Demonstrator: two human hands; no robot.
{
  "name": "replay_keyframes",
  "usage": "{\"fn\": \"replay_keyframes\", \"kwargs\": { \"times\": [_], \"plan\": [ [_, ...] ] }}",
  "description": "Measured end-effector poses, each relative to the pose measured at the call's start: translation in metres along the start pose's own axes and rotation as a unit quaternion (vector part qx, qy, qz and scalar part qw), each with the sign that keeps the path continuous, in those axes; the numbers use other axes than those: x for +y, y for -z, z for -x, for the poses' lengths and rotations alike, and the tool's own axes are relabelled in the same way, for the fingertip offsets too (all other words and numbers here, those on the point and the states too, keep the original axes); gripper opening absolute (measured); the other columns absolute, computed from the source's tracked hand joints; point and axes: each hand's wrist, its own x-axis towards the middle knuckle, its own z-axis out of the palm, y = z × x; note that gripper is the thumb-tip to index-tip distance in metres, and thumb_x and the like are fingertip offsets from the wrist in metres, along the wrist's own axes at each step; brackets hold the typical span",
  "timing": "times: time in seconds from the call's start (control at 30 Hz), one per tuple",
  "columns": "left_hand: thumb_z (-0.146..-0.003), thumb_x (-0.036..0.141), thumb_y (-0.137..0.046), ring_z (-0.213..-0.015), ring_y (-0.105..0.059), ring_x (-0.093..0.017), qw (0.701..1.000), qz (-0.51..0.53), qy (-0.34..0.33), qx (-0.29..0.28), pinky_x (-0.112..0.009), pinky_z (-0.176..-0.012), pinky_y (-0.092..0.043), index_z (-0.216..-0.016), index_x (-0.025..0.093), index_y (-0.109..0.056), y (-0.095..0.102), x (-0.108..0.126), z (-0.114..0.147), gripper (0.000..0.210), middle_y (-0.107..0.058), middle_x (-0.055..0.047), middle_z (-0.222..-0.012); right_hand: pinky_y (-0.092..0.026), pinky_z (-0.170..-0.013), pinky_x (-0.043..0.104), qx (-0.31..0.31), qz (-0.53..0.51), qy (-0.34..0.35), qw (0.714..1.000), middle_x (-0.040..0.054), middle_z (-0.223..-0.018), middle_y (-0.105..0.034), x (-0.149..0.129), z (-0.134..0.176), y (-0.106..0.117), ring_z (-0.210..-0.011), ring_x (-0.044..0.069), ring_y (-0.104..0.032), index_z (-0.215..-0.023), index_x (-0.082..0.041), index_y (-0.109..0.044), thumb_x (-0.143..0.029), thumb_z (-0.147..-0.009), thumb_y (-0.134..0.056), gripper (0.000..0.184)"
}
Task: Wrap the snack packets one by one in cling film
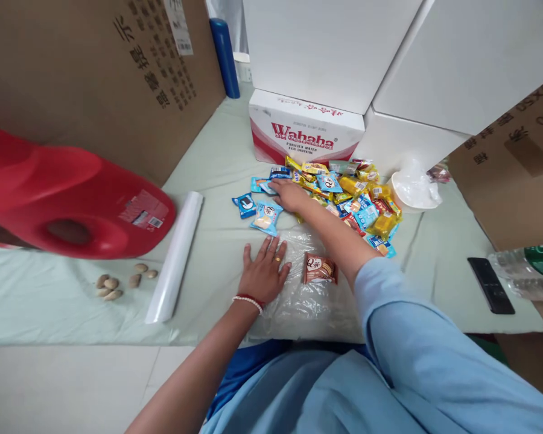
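My left hand (263,274) lies flat with its fingers spread, at the left edge of a clear plastic bag (298,304) on the cloth. On the bag, to the right of that hand, is a brown snack packet (320,268). My right hand (289,196) reaches across to the left side of a heap of wrapped snacks (353,187). Its fingers stretch over a light blue packet (260,184) and touch it. A light blue cookie packet (266,218) and a darker blue packet (244,205) lie apart from the heap, just beyond my left hand.
A Wahaba-style water carton (305,132) stands behind the heap. To the right are a white bowl (409,196) with crumpled plastic, a black phone (491,285) and clear bottles (529,271). A white roll (175,259), nuts (111,286) and a red jug (81,205) are left.
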Motion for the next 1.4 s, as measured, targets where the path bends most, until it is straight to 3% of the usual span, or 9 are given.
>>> {"fn": "replay_keyframes", "kwargs": {
  "times": [0.13,0.27,0.43,0.53,0.73,0.93,1.13,1.23,1.4],
  "plan": [
    [-0.107,0.044,-0.034,-0.158,-0.027,-0.029,1.000,0.008,0.001,-0.001,-0.074,-0.125,-0.010,-0.159,0.021,-0.038,0.001,0.000,0.000,0.057,-0.032,-0.010,-0.168,-0.037,-0.112,0.047,0.080,-0.046,-0.034,0.995,0.0138,-0.134,-0.069,0.005,0.005,0.006,-0.124,0.031,-0.058,-0.126,-0.015,-0.071,-0.023,-0.105,-0.048,0.033],
    [-0.108,0.045,-0.032,-0.158,-0.026,-0.028,1.000,0.029,0.005,0.006,-0.072,-0.126,-0.007,-0.159,0.021,-0.038,0.001,0.000,0.000,0.057,-0.031,-0.010,-0.169,-0.048,-0.099,0.036,0.191,-0.212,-0.028,0.958,0.0094,-0.120,-0.074,0.016,0.072,0.031,-0.109,0.024,-0.065,-0.124,-0.016,-0.071,-0.035,-0.105,-0.049,0.035],
    [-0.107,0.046,-0.033,-0.157,-0.028,-0.031,0.998,0.058,0.004,0.015,-0.071,-0.126,-0.004,-0.159,0.024,-0.040,-0.002,-0.002,0.000,0.057,-0.032,-0.011,-0.169,-0.051,-0.074,0.030,0.036,-0.368,-0.067,0.927,0.0028,-0.097,-0.074,0.020,0.199,0.042,-0.081,0.019,-0.065,-0.111,-0.021,-0.077,-0.057,-0.099,-0.058,0.043],
    [-0.107,0.045,-0.034,-0.157,-0.027,-0.032,0.998,0.063,0.005,0.020,-0.071,-0.126,-0.002,-0.159,0.024,-0.041,-0.003,-0.002,0.000,0.056,-0.032,-0.011,-0.169,-0.050,-0.078,0.033,0.032,-0.354,-0.087,0.931,0.0050,-0.094,-0.072,0.007,0.245,0.020,-0.083,0.020,-0.063,-0.114,-0.022,-0.077,-0.053,-0.102,-0.055,0.040],
    [-0.106,0.044,-0.034,-0.157,-0.029,-0.032,0.998,0.055,0.003,0.014,-0.072,-0.125,-0.001,-0.158,0.023,-0.042,0.000,0.000,0.000,0.056,-0.033,-0.012,-0.168,-0.044,-0.095,0.044,0.131,-0.152,-0.105,0.974,0.0111,-0.097,-0.067,-0.026,0.241,-0.032,-0.098,0.027,-0.054,-0.116,-0.022,-0.078,-0.035,-0.105,-0.050,0.033],
    [-0.106,0.042,-0.033,-0.155,-0.033,-0.033,0.995,0.094,0.014,0.001,-0.070,-0.124,-0.018,-0.156,0.022,-0.043,0.007,-0.012,-0.001,0.055,-0.035,-0.014,-0.167,-0.048,-0.102,0.047,0.216,-0.179,-0.121,0.952,0.0146,-0.119,-0.065,-0.026,0.253,-0.013,-0.114,0.029,-0.057,-0.125,-0.020,-0.069,-0.035,-0.103,-0.052,0.032],
    [-0.101,0.043,-0.051,-0.155,-0.032,-0.034,0.981,0.134,-0.081,0.115,-0.061,-0.125,-0.030,-0.154,0.024,-0.044,0.036,-0.027,0.044,0.057,-0.043,-0.016,-0.162,-0.055,-0.097,0.047,0.115,-0.259,-0.058,0.957,0.0108,-0.116,-0.071,-0.025,0.356,0.010,-0.110,0.028,-0.065,-0.129,-0.031,-0.065,-0.042,-0.102,-0.058,0.030],
    [-0.096,0.049,-0.063,-0.151,-0.040,-0.032,0.962,0.148,-0.225,0.052,-0.054,-0.125,-0.034,-0.154,0.024,-0.043,0.039,-0.026,0.082,0.067,-0.046,-0.016,-0.160,-0.053,-0.107,0.053,0.050,-0.250,-0.029,0.966,0.0131,-0.138,-0.064,-0.030,0.402,-0.012,-0.128,0.032,-0.060,-0.142,-0.033,-0.059,-0.043,-0.094,-0.071,0.050],
    [-0.099,0.040,-0.060,-0.145,-0.049,-0.029,0.966,0.106,-0.237,0.003,-0.052,-0.122,-0.038,-0.144,0.023,-0.055,0.023,-0.033,0.113,0.048,-0.055,-0.015,-0.153,-0.056,-0.098,0.054,0.161,-0.252,-0.079,0.951,0.0087,-0.119,-0.073,-0.034,0.421,-0.045,-0.112,0.029,-0.068,-0.116,-0.036,-0.071,-0.024,-0.101,-0.056,0.024]
  ]
}}
